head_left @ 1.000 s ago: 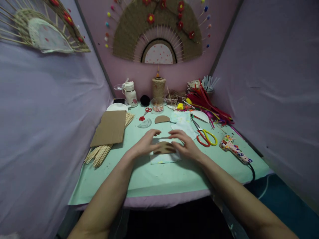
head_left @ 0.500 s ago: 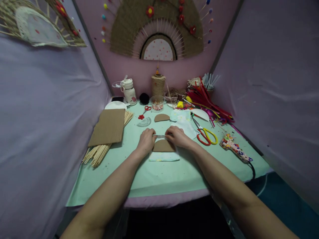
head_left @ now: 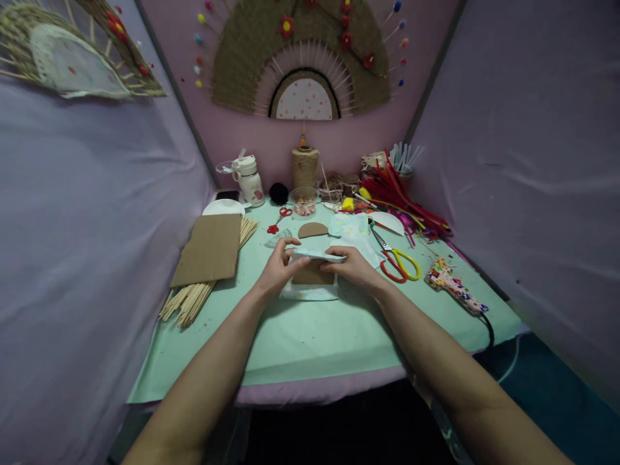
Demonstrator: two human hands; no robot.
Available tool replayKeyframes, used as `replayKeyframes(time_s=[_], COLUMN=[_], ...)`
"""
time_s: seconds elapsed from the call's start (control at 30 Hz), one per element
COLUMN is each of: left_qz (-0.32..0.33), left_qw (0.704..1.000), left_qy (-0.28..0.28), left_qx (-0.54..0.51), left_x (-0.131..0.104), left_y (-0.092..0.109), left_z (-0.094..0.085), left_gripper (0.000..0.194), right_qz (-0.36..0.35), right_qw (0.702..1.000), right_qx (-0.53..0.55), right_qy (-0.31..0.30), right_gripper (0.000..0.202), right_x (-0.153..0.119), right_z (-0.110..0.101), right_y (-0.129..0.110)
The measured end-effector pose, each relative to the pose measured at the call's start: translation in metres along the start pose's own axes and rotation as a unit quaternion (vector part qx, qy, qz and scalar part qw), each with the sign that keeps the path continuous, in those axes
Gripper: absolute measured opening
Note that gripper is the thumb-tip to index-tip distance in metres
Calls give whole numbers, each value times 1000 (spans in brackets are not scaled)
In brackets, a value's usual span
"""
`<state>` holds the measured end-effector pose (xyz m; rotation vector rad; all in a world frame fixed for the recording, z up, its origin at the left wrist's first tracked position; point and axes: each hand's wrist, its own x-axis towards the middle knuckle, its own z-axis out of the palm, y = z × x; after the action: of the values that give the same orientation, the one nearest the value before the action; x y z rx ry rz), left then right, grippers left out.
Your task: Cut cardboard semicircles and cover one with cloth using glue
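Up close at the mint-green table [head_left: 310,342]: both hands work one small piece at its middle. Left hand [head_left: 278,268] pinches the near-left end of a pale cloth piece [head_left: 310,292], thumb and fingers closed on its far edge, which is lifted and folded toward the person. Right hand [head_left: 356,266] grips the same raised edge at the right end, fingers curled on the fabric. Between the hands a brown cardboard half-round [head_left: 312,274] lies on the cloth, partly covered by the lifted fold. The lower part of the cloth rests flat on the table.

Around them:
- A second cardboard half-round [head_left: 312,229] just beyond the hands.
- More pale patterned fabric [head_left: 349,225] to its right, touching the far side of the right hand's area.
- Big scissors [head_left: 398,261] with red and yellow handles just right of the right hand; small red scissors [head_left: 278,218] farther back.
- Flat cardboard sheet [head_left: 209,248] to the left, lying over a bundle of bamboo sticks [head_left: 191,300].
- Patterned glue gun [head_left: 453,287] near the right edge, cord trailing off.
- At the back: twine spool [head_left: 305,166], white bottle [head_left: 249,181], a clear cup of beads [head_left: 304,201], a heap of red pipe cleaners [head_left: 402,197].
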<state>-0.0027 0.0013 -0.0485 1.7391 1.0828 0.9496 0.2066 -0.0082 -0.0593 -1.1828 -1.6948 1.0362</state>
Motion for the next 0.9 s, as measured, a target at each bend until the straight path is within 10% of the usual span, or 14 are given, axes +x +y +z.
replayKeyframes(time_s=[0.2,0.9], left_qz=[-58,-150], left_qw=[991,970], left_qy=[-109,3], left_qx=[-47,-191], left_x=[4,6], left_y=[-5,-5], left_z=[6,-2], left_gripper=[37,50], right_qz=[-26,139], right_qw=[999,987], right_qx=[-10,79], right_qy=[25,33], right_gripper=[18,35], right_x=[-5,-2], right_z=[-1,-2], right_y=[-5,3])
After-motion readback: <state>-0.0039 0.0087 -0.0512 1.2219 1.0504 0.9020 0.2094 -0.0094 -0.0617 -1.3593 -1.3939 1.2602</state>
